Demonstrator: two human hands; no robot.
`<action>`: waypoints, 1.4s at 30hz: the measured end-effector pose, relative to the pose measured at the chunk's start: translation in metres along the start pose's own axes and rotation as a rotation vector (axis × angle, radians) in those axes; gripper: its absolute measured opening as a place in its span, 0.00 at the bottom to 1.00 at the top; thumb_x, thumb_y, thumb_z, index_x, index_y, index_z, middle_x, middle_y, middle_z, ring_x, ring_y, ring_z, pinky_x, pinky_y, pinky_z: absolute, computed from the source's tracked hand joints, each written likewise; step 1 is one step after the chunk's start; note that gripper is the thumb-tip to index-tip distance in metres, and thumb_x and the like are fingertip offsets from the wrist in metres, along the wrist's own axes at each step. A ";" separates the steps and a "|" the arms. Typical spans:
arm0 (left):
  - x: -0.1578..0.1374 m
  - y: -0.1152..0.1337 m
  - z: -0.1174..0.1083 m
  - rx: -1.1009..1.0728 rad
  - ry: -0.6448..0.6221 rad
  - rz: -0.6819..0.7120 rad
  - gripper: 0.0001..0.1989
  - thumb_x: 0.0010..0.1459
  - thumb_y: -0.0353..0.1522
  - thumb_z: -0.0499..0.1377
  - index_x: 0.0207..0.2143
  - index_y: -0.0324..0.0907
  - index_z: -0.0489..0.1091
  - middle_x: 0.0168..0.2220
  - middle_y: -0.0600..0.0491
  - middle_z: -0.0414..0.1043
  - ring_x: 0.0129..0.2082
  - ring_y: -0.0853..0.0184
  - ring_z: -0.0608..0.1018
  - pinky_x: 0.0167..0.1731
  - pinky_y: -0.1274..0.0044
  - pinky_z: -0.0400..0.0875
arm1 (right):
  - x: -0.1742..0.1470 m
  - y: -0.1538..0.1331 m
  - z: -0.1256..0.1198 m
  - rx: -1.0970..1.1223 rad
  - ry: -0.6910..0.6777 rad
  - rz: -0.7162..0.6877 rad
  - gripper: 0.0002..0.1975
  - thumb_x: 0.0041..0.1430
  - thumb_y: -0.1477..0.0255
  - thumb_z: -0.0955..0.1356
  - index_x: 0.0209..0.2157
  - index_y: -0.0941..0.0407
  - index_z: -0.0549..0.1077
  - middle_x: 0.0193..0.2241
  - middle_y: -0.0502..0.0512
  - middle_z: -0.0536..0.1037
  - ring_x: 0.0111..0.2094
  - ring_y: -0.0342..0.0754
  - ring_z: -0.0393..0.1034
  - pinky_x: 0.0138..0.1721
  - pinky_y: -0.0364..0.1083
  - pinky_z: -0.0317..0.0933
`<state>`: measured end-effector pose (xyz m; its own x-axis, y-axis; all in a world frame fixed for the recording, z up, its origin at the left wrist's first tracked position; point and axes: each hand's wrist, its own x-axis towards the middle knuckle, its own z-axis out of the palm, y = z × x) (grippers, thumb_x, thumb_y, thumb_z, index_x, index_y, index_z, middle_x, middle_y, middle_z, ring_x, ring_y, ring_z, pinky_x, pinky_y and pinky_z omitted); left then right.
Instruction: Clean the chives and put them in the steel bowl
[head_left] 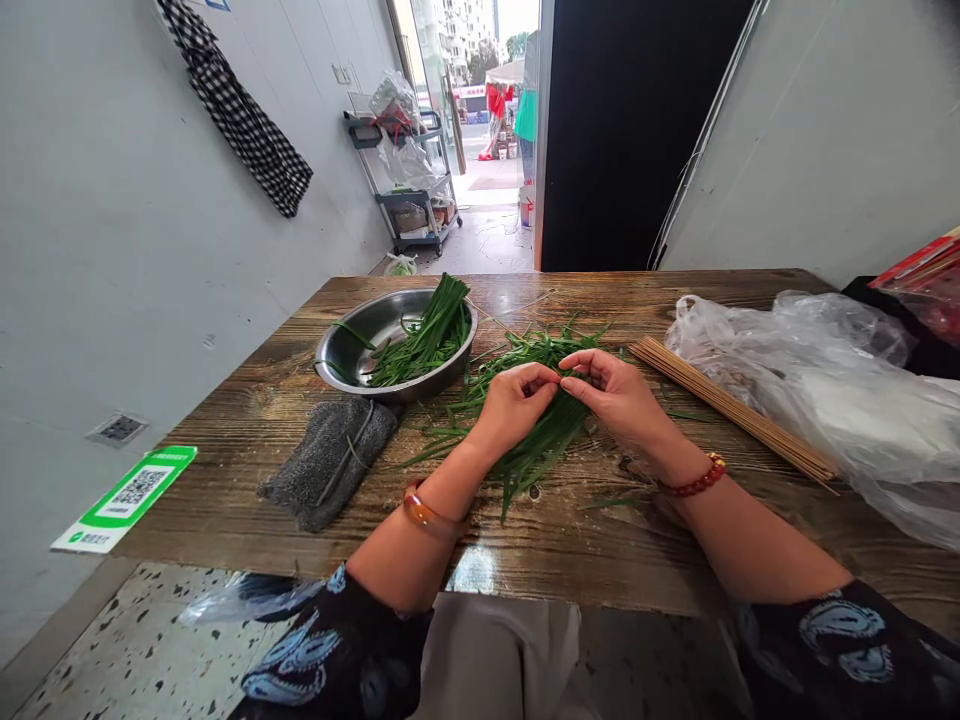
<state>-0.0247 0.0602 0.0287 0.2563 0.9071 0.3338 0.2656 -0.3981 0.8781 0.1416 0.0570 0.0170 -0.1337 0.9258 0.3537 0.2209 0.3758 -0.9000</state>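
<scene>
Over a loose pile of garlic chives (536, 445) on the wooden table, my two hands meet with their fingertips nearly touching. My left hand (517, 400) pinches thumb against forefinger. My right hand (611, 390) is also closed in a pinch, its other fingers curled. Whatever sits between the fingertips is too small to make out. Left of the pile stands a steel basin (330, 375) with a bunch of cut chives (431, 335) lying in it. A bundle of thin bamboo skewers (735, 410) lies to the right of my right hand.
A dark grey mesh cloth (330, 465) lies in front of the basin. Clear plastic bags (817, 380) cover the table's right side. A green-and-white QR code card (127, 500) is at the left edge. Beyond the table stand a wheeled cart (412, 200) and an open doorway.
</scene>
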 end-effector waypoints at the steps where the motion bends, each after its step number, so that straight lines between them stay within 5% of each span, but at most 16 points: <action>1: 0.000 0.000 -0.001 0.005 -0.007 -0.001 0.06 0.53 0.32 0.59 0.29 0.39 0.74 0.24 0.55 0.70 0.25 0.72 0.67 0.26 0.80 0.59 | 0.000 0.000 0.000 -0.003 0.000 -0.001 0.13 0.53 0.65 0.70 0.39 0.56 0.74 0.32 0.52 0.73 0.34 0.46 0.66 0.35 0.45 0.60; 7: 0.002 0.000 -0.007 -0.033 -0.065 -0.044 0.11 0.55 0.37 0.58 0.32 0.37 0.75 0.28 0.54 0.72 0.28 0.70 0.69 0.29 0.79 0.62 | -0.002 -0.005 -0.001 -0.016 -0.028 -0.006 0.15 0.58 0.61 0.67 0.42 0.57 0.73 0.31 0.51 0.73 0.32 0.45 0.65 0.33 0.44 0.60; 14: 0.001 0.000 -0.007 -0.068 -0.160 -0.091 0.20 0.57 0.43 0.56 0.19 0.39 0.61 0.19 0.59 0.53 0.21 0.75 0.57 0.20 0.80 0.50 | -0.002 -0.007 -0.002 0.051 -0.036 0.047 0.19 0.61 0.56 0.63 0.44 0.56 0.73 0.33 0.54 0.73 0.34 0.47 0.68 0.29 0.44 0.65; 21: 0.002 -0.006 -0.007 -0.190 -0.078 -0.151 0.21 0.55 0.45 0.59 0.20 0.40 0.60 0.19 0.59 0.54 0.20 0.75 0.57 0.19 0.81 0.51 | -0.003 -0.003 0.001 -0.075 -0.111 0.058 0.19 0.61 0.58 0.64 0.46 0.56 0.70 0.20 0.45 0.68 0.19 0.43 0.63 0.22 0.43 0.59; 28: 0.001 -0.006 -0.009 -0.366 -0.111 -0.232 0.20 0.55 0.48 0.58 0.26 0.39 0.68 0.21 0.56 0.66 0.21 0.73 0.66 0.20 0.80 0.59 | -0.005 -0.007 0.003 -0.163 -0.105 -0.013 0.20 0.58 0.65 0.66 0.51 0.56 0.68 0.18 0.41 0.62 0.20 0.42 0.60 0.25 0.43 0.55; 33: 0.000 -0.005 -0.009 -0.323 -0.154 -0.263 0.20 0.54 0.47 0.58 0.23 0.39 0.66 0.20 0.57 0.62 0.19 0.74 0.63 0.19 0.80 0.54 | -0.006 -0.008 0.005 -0.204 -0.072 -0.025 0.21 0.58 0.67 0.66 0.52 0.57 0.69 0.19 0.43 0.62 0.21 0.43 0.61 0.26 0.43 0.56; 39: -0.001 0.000 -0.005 -0.111 -0.122 -0.129 0.21 0.57 0.45 0.55 0.20 0.40 0.57 0.21 0.58 0.51 0.22 0.74 0.56 0.21 0.80 0.50 | -0.005 -0.006 0.003 -0.364 -0.053 -0.105 0.21 0.59 0.65 0.66 0.53 0.57 0.70 0.20 0.45 0.64 0.24 0.45 0.61 0.28 0.44 0.55; 42: -0.002 0.005 -0.006 -0.023 -0.217 -0.096 0.20 0.58 0.44 0.53 0.21 0.40 0.57 0.22 0.59 0.50 0.24 0.73 0.55 0.23 0.80 0.51 | -0.003 -0.008 -0.006 -0.388 -0.112 -0.123 0.19 0.60 0.62 0.66 0.49 0.56 0.74 0.19 0.46 0.67 0.23 0.44 0.62 0.27 0.44 0.55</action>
<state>-0.0296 0.0577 0.0348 0.4253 0.8891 0.1693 0.2779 -0.3063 0.9105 0.1464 0.0516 0.0244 -0.2813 0.8708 0.4032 0.5417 0.4909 -0.6824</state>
